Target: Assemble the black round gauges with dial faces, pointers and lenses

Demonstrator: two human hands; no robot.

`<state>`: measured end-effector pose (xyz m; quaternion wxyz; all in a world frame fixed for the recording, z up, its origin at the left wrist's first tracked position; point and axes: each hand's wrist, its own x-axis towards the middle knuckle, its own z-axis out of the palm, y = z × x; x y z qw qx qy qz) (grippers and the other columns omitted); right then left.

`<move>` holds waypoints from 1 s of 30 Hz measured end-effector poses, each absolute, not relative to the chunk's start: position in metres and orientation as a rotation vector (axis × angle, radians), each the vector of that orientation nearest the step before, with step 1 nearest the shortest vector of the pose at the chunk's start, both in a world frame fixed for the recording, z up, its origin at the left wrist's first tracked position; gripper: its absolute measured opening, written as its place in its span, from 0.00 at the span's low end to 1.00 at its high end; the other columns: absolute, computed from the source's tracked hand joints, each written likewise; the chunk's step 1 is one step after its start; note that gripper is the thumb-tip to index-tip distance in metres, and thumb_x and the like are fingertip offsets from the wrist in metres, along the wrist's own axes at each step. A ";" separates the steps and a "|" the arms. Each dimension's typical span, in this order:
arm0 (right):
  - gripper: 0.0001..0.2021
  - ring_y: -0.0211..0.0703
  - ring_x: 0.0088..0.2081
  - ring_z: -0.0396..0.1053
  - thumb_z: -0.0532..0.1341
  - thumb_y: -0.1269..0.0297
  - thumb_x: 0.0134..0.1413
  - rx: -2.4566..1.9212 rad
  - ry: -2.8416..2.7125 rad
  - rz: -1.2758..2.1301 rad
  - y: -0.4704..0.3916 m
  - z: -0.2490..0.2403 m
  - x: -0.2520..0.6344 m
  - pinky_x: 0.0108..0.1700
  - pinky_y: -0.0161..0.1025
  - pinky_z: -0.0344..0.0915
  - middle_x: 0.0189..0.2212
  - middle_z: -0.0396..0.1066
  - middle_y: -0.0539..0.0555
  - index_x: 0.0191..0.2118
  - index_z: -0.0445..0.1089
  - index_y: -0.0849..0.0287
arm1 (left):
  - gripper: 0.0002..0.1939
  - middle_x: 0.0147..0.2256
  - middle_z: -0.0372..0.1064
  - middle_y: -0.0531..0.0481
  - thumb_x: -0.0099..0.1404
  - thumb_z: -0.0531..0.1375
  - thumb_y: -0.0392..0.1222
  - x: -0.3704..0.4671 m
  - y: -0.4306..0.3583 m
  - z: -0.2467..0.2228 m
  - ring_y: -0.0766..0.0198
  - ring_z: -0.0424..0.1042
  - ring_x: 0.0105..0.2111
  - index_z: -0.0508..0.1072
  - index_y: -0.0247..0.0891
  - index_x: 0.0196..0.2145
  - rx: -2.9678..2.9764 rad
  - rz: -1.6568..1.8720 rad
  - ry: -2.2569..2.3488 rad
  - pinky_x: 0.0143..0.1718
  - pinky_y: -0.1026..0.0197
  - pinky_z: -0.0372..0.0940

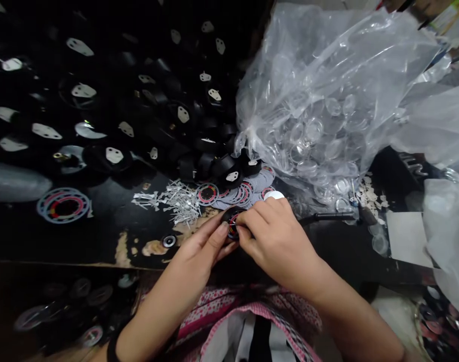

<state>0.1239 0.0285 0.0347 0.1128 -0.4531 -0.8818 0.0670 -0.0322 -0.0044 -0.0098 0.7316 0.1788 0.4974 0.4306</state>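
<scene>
Near the table's front edge, my left hand (pixel 204 245) is closed round the rim of a small black round gauge (pixel 233 224) with a red-marked dial. My right hand (pixel 272 236) is pinched at the gauge's face; a small pale piece seems to lie at its fingertips, too small to make out. Just beyond my hands are a heap of white pointers (pixel 182 202) and a spread of printed dial discs (pixel 241 195). A white round piece (pixel 274 195) shows behind my right knuckles.
Black housings with metal plates (pixel 114 155) fill the back left. A plastic bag of clear round covers (pixel 312 130) stands back right. A black-handled screwdriver (pixel 333 216) lies right of my hands. Larger dial rings (pixel 64 205) lie far left.
</scene>
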 end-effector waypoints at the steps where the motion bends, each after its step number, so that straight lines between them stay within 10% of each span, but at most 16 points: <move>1: 0.11 0.49 0.36 0.64 0.53 0.70 0.67 -1.316 -2.611 0.158 0.030 0.034 0.123 0.42 0.46 0.57 0.31 0.72 0.56 0.35 0.71 0.60 | 0.17 0.55 0.76 0.52 0.62 0.68 0.51 -0.032 -0.004 -0.010 0.51 0.71 0.58 0.80 0.50 0.48 0.397 0.959 1.092 0.51 0.58 0.73; 7: 0.09 0.47 0.35 0.64 0.54 0.73 0.62 -1.440 -2.518 0.313 0.031 0.040 0.113 0.40 0.44 0.58 0.31 0.71 0.56 0.33 0.70 0.62 | 0.09 0.37 0.81 0.49 0.61 0.69 0.51 -0.026 -0.004 -0.005 0.53 0.80 0.42 0.81 0.44 0.33 0.170 0.942 1.028 0.44 0.55 0.77; 13: 0.07 0.40 0.34 0.70 0.58 0.71 0.63 -1.466 -2.378 0.865 0.049 0.050 0.124 0.39 0.36 0.62 0.31 0.75 0.50 0.35 0.73 0.59 | 0.19 0.54 0.77 0.50 0.56 0.72 0.52 -0.028 -0.005 -0.017 0.49 0.74 0.56 0.81 0.48 0.45 0.250 1.006 1.162 0.47 0.58 0.76; 20: 0.17 0.61 0.51 0.71 0.63 0.65 0.60 -2.083 -1.916 0.160 0.120 0.018 0.177 0.53 0.55 0.64 0.48 0.76 0.65 0.54 0.74 0.63 | 0.22 0.47 0.81 0.42 0.50 0.75 0.51 -0.027 -0.003 -0.013 0.46 0.79 0.47 0.83 0.39 0.41 0.161 1.002 1.059 0.44 0.52 0.78; 30: 0.13 0.47 0.50 0.75 0.59 0.60 0.68 -1.384 -2.108 0.150 0.045 0.018 0.143 0.54 0.45 0.68 0.51 0.78 0.59 0.49 0.77 0.60 | 0.07 0.41 0.82 0.45 0.68 0.63 0.41 -0.030 0.010 -0.005 0.58 0.81 0.40 0.82 0.39 0.40 -0.030 0.955 0.861 0.46 0.54 0.77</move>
